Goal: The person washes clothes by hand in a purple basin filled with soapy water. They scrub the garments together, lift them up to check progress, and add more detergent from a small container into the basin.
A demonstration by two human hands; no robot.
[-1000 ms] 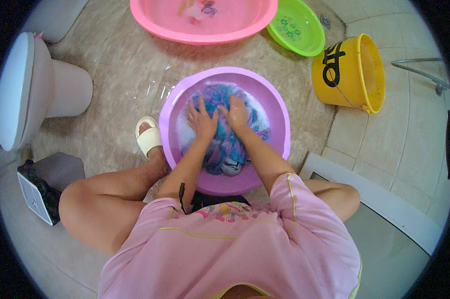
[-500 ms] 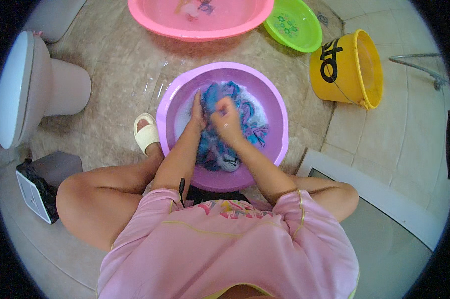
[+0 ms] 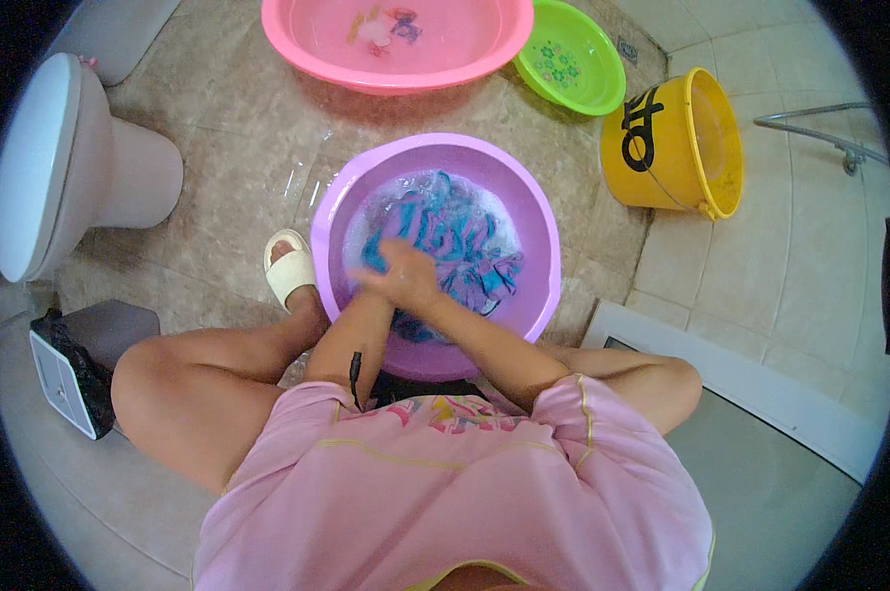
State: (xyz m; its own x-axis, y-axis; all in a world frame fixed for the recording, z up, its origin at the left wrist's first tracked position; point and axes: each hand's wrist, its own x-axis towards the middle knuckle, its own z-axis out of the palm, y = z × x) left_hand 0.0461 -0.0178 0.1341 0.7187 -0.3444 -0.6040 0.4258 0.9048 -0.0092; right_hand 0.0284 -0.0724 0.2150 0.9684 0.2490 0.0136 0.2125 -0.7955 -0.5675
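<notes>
A purple basin [image 3: 536, 295] holds sudsy water and a soaked blue and purple garment [image 3: 455, 231], bunched in folds. Over its near left part is my right hand [image 3: 406, 274], slightly blurred, with thumb and fingers apart and nothing visible in them. It crosses above the end of my left forearm [image 3: 351, 340], close to the wrist; whether the two touch is unclear. My left hand is hidden beneath the right one, so its fingers and anything in them do not show.
Beyond the basin are a large pink tub [image 3: 396, 81] with water, a green bowl [image 3: 603, 98] and a yellow bucket [image 3: 652, 148] by the tiled wall. A toilet [image 3: 140, 172] and a lined trash bin [image 3: 120, 325] stand left. A white sill [image 3: 681, 355] runs at right.
My right hand has come down and left from the garment to my left wrist. The left hand, earlier visible on the garment, has drawn back toward me. More of the cloth shows.
</notes>
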